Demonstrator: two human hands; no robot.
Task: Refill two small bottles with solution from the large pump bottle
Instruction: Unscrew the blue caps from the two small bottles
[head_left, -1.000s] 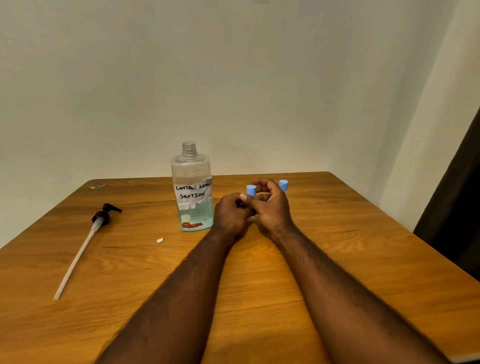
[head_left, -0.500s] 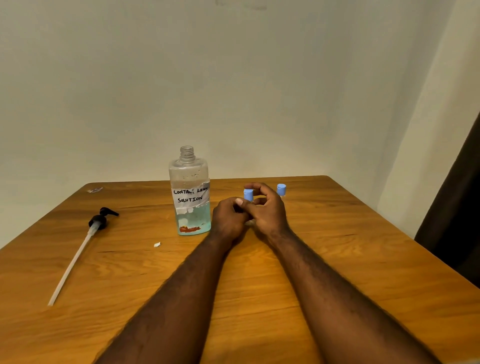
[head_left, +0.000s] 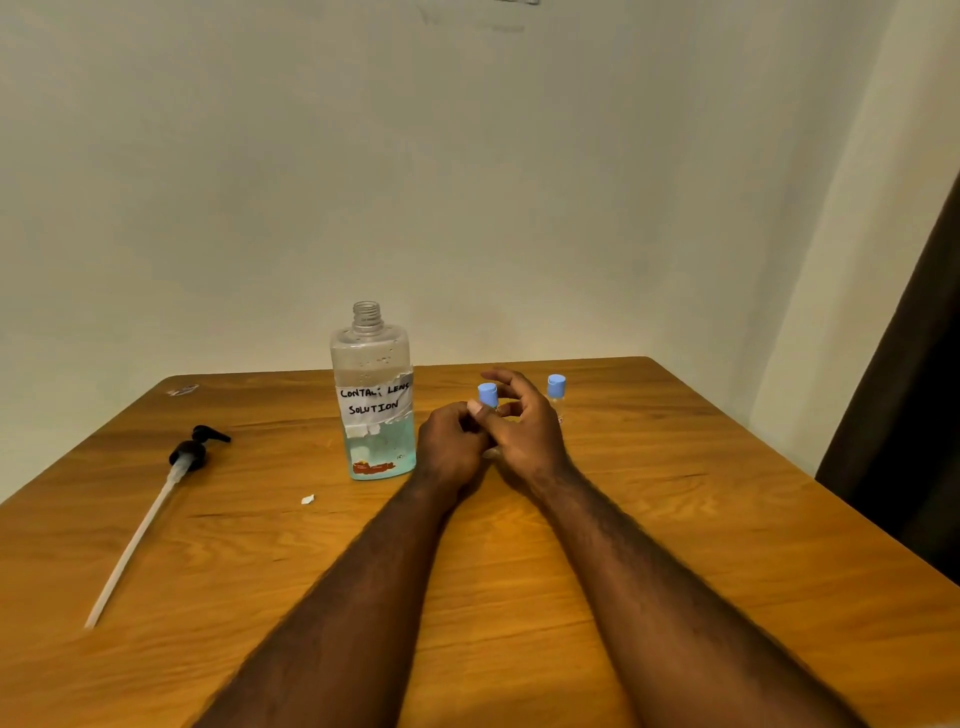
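Uncapping a small clear blue-capped bottle

The left hand curls round its body and the right hand, fingers half spread, pinches the cap. The bottle stands upright, cap up, just right of the large clear open-necked pump bottle. Bracing the body and twisting level should keep it vertical.

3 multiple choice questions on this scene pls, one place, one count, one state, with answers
1. Where does the pump lie?
A) on the table, left of the large bottle
B) screwed onto the large bottle
C) on the floor
2. How many blue caps show?
A) one
B) two
C) four
3. The large bottle's neck is:
A) open
B) closed by the pump
C) taped shut
Answers: 1 A, it lies by itself at the left; 2 B, one per small bottle; 3 A, bare threads show.
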